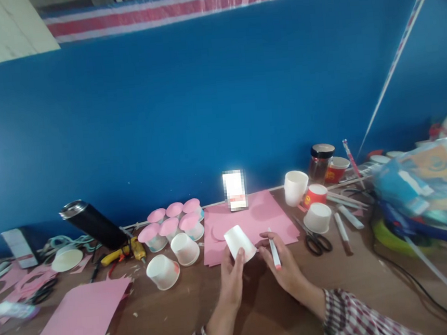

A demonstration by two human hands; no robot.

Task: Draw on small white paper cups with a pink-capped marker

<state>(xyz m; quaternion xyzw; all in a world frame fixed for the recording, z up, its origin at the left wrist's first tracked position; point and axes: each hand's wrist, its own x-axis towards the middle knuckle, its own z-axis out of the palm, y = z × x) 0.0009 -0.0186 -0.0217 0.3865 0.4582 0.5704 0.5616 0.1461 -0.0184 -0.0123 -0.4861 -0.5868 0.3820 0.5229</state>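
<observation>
My left hand (233,278) is closed around a white paper cup (238,243), which is tilted in front of the pink sheets (267,218). In my right hand (285,269) is a white marker (274,251) with a reddish end pointing down toward me. The right fingertips are close to the cup's rim; whether they touch it cannot be made out. To the left stand two white cups, the nearer cup (163,272) and the farther cup (186,249). Behind them are several cups topped with pink discs (169,227).
Black scissors (318,242), another marker (342,234) and white and red cups (317,217) lie to the right. A blue glue gun (404,224) with a cable is farther right. At left are a black flask (91,223), yellow-handled pliers (137,249) and a pink sheet (75,324).
</observation>
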